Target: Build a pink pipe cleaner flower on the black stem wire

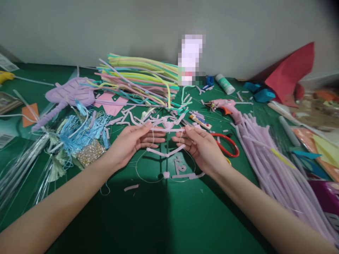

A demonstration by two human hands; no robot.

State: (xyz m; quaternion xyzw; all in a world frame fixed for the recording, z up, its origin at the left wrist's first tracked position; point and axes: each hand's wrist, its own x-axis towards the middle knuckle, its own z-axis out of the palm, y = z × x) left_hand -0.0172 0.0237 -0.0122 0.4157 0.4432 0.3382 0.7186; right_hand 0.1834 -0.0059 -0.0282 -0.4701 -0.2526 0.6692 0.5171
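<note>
Between thumb and fingers, my left hand (132,140) and my right hand (203,146) each pinch one end of a lilac pipe cleaner (172,130). It runs level across a thin, dark upright stem. Lower on that stem sits a bent lilac strip (159,153), shaped like a shallow V. A small lilac tuft (166,175) marks the stem further down. Fine pale wire (137,173) loops around below the hands. Curled lilac scraps (180,165) lie on the table just under my right hand.
Behind lies a bundle of coloured pipe cleaners (143,76). A pink glue gun (225,105) and red-handled scissors (233,144) are right, beside many lilac pipe cleaners (254,141). On the left are blue tassels (79,130), gold beads (91,152) and a lilac leaf shape (70,92).
</note>
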